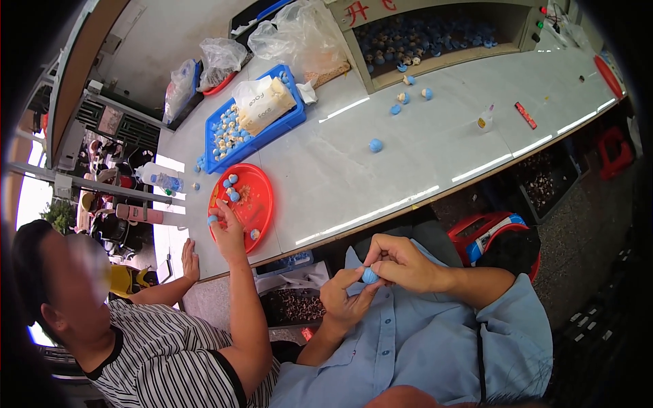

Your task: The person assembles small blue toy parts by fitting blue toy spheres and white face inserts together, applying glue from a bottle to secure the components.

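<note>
In front of my blue shirt, short of the table edge, both hands meet at a small blue ball (pixel 369 275). My left hand (pixel 343 299) pinches it from the left with thumb and fingers. From the other side my right hand (pixel 406 264) closes its fingertips on the same ball. Fingers cover part of it, and any finer detail is too small to tell. A similar blue ball (pixel 375 145) lies alone on the grey table (pixel 422 156) beyond my hands. Several blue and cream ones, such as this ball (pixel 426 94), lie before the box opening.
To my left a person in a striped shirt (pixel 170 347) reaches a hand (pixel 230 231) over a red round tray (pixel 262 217). Behind it stands a blue tray (pixel 299 115) with balls and a bag. An open-fronted box (pixel 435 61) holds many more. Below sits a dark bin (pixel 292 306).
</note>
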A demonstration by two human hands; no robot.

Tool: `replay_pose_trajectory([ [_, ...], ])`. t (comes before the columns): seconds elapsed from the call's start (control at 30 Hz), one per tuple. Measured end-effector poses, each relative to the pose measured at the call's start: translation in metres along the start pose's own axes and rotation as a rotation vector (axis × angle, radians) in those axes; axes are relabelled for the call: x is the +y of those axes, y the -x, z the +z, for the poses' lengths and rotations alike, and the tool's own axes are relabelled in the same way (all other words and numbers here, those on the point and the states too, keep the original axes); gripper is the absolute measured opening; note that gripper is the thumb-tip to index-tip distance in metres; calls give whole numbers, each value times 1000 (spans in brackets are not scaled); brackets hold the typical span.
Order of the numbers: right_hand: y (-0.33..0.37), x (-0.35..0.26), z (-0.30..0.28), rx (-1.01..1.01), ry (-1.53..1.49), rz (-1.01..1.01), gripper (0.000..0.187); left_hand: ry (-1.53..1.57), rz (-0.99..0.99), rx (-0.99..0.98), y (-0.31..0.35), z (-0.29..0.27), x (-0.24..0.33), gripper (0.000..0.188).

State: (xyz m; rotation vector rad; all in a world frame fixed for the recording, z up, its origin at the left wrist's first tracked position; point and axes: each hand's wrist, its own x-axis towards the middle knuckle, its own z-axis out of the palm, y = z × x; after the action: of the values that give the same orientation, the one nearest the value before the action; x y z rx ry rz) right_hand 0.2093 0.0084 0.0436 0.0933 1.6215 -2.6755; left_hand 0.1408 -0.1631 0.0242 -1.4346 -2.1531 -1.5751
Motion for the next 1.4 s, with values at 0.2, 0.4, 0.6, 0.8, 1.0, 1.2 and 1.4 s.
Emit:
replay_pose_trajectory([
  [0.2, -1, 7, 0, -51, -32, 10, 11, 253, -198, 45, 3, -2, -1, 38],
  [0.4, -3, 7, 4, -68, -54, -33, 13, 309, -200, 54, 1, -5, 0, 38],
  [0.6, -4, 11, 2, -83, -45, -42, 13, 276, -209, 56, 2, -6, 2, 38],
  [0.8, 0, 10, 8, -4, -44, -66, 15, 389, -299, 59, -7, -6, 7, 34],
  [1.0, 0, 19, 1, 36, 235, -124, 22, 403, -466, -94, -16, -15, 8, 33],
  [1.2, -2, 30, -7, 16, 274, -125, 24, 258, -478, -204, -18, -16, 1, 32],
  [1.4, 1, 43, -17, -14, 285, -95, 24, 302, -709, -212, -18, -13, 7, 24],
])
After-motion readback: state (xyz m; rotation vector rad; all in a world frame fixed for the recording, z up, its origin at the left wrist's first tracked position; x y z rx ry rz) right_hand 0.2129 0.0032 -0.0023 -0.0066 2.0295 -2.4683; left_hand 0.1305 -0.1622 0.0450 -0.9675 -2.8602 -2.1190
